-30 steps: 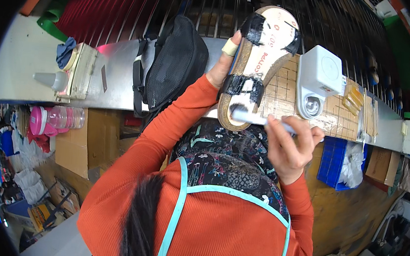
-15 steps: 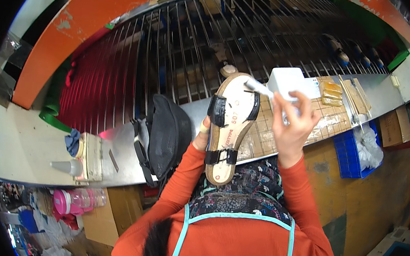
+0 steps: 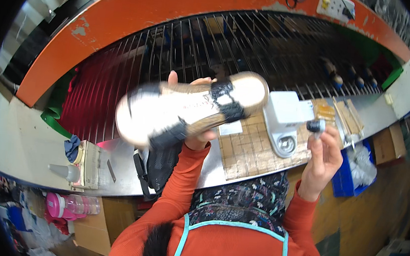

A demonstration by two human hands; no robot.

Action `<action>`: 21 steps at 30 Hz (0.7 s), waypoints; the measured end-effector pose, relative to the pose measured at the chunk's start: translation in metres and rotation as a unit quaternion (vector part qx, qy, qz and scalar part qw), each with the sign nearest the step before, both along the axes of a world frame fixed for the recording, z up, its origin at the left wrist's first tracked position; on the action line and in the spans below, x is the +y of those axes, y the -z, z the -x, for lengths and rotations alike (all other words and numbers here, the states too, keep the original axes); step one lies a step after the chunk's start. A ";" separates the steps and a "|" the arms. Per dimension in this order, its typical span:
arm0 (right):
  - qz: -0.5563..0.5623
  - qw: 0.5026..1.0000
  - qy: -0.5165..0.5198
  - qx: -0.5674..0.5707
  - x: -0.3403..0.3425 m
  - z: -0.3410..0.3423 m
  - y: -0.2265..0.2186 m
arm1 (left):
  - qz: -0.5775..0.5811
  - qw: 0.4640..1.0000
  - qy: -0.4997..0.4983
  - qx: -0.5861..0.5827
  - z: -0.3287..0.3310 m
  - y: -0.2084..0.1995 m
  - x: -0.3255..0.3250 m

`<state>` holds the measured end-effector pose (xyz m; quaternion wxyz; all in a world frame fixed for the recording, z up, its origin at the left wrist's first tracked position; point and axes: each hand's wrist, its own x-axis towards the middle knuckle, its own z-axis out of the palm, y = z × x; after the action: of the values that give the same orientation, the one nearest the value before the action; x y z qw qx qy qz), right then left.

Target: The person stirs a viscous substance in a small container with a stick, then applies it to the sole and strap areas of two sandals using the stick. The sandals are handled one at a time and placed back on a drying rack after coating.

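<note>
A sandal (image 3: 194, 106) with a pale insole, cork-coloured edge and black buckled straps lies sideways in the air, blurred by motion. My left hand (image 3: 203, 138) grips it from beneath at the middle, with some fingers showing beyond its far edge. My right hand (image 3: 324, 157) is raised to the right, pinching a small brush-like tool (image 3: 315, 126) with a dark end and a pale body; the tool is apart from the sandal. Between the hands stands a white machine (image 3: 286, 108) with a round metal cup (image 3: 286, 144) at its front.
A taped cardboard sheet (image 3: 241, 158) covers part of the metal bench. Behind it runs a rack of metal rods (image 3: 187, 52) under an orange arch (image 3: 76, 31). A black bag (image 3: 163, 166) lies left; yellowish blocks (image 3: 324, 111) and a blue bin (image 3: 344, 183) are right.
My left hand has swung the sandal from upright to sideways, its wide end now leftward. The right hand has drawn the tool away to the right. The view has shifted, uncovering the white machine's cup.
</note>
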<state>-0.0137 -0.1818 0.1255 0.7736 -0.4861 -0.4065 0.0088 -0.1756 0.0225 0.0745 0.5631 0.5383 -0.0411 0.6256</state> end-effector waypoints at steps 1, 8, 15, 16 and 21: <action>0.006 1.000 0.004 0.012 -0.002 0.001 0.000 | -0.031 0.999 0.010 -0.014 -0.003 -0.006 -0.002; 0.091 0.988 0.037 -0.120 0.022 0.010 0.003 | -0.220 0.917 -0.330 0.039 -0.025 0.000 -0.010; 0.122 0.966 0.070 -0.218 0.043 0.003 -0.009 | -0.281 0.880 -0.368 0.105 -0.022 0.006 -0.023; 0.142 0.971 0.081 -0.174 0.044 0.006 -0.006 | -0.289 0.874 -0.373 0.116 -0.021 0.005 -0.025; 0.139 0.912 0.255 -0.290 0.045 0.007 0.006 | -0.293 0.868 -0.373 0.149 -0.020 0.007 -0.029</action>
<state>-0.0202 -0.1368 0.1192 0.5219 -0.6573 -0.4697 -0.2738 -0.1552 -0.0070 0.0676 0.1035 0.7407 0.0653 0.6606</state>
